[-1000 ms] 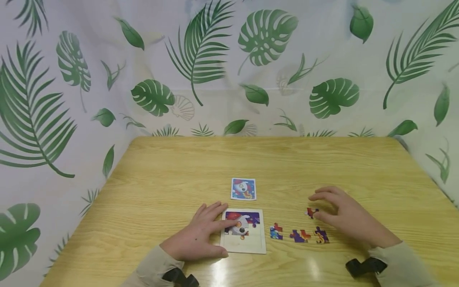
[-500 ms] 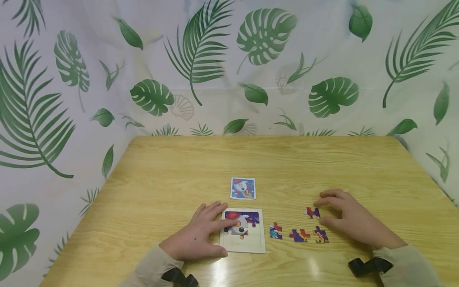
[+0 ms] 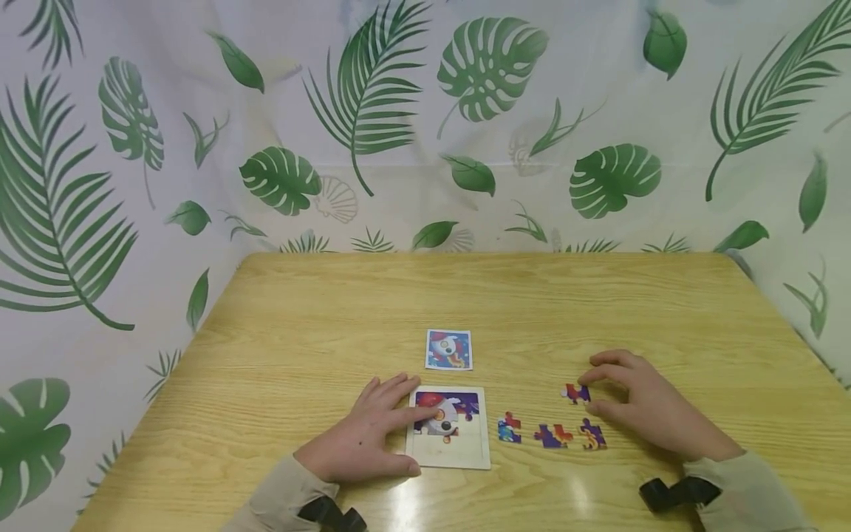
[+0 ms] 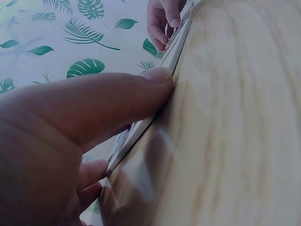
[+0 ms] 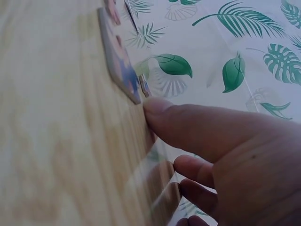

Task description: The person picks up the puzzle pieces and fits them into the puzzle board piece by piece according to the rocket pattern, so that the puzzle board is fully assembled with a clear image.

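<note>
On the wooden desk [image 3: 319, 310], near its front edge and about midway along it, lies a pale puzzle tray [image 3: 449, 449] with its upper part already filled by joined pieces showing a rocket picture. The left hand [image 3: 362, 436] lies flat over the tray's left side, fingers straight and slightly spread, the fingertips pressing on the joined pieces and the thumb against the tray's near edge. Just behind the tray, toward the desk's middle, sits a small reference card [image 3: 448, 349] with the same rocket.

To the right of the tray, three loose puzzle pieces lie in a row near the front edge: a blue and red piece [image 3: 510, 428], a purple and orange piece [image 3: 552, 436] and a purple piece [image 3: 592, 434]. Slightly behind them, a red and purple piece [image 3: 575, 392] sits between the right hand's [image 3: 648, 410] forefinger and thumb; the fingers are curved around it and seem to pinch it, though the wrist view is too close to confirm contact.
</note>
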`<state>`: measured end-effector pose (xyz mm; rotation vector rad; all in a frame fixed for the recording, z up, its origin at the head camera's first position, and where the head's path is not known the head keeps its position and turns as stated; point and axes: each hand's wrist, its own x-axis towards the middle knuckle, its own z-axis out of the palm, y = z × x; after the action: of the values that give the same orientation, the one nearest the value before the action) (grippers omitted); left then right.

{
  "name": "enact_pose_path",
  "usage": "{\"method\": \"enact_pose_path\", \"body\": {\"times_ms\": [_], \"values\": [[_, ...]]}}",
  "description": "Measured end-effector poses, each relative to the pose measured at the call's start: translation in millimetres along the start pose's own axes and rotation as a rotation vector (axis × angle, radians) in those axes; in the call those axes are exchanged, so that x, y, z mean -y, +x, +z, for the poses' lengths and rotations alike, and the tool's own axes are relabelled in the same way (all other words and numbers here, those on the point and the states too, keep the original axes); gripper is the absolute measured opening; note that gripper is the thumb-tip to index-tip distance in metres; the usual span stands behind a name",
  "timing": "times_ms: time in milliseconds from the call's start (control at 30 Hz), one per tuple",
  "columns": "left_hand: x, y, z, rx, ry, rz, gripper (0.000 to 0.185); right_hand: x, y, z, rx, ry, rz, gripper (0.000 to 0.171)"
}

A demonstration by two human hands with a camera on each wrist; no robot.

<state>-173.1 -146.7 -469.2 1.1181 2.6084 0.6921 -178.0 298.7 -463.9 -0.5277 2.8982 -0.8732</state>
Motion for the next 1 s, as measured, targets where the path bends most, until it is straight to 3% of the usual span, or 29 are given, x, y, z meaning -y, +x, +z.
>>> {"method": "enact_pose_path", "body": {"times_ms": [400,1000], "values": [[-2.2,2.2,-1.3,-0.001,0.008,0.003,0.078,2.0,0.8,-0.6,-0.024,-0.018,-0.007,0.017],[-0.9,1.6,0.3,0.005,0.006,-0.007,0.078,8.6,-1.3,0.4,-0.038,-0.008,-0.012,0.013]]}}
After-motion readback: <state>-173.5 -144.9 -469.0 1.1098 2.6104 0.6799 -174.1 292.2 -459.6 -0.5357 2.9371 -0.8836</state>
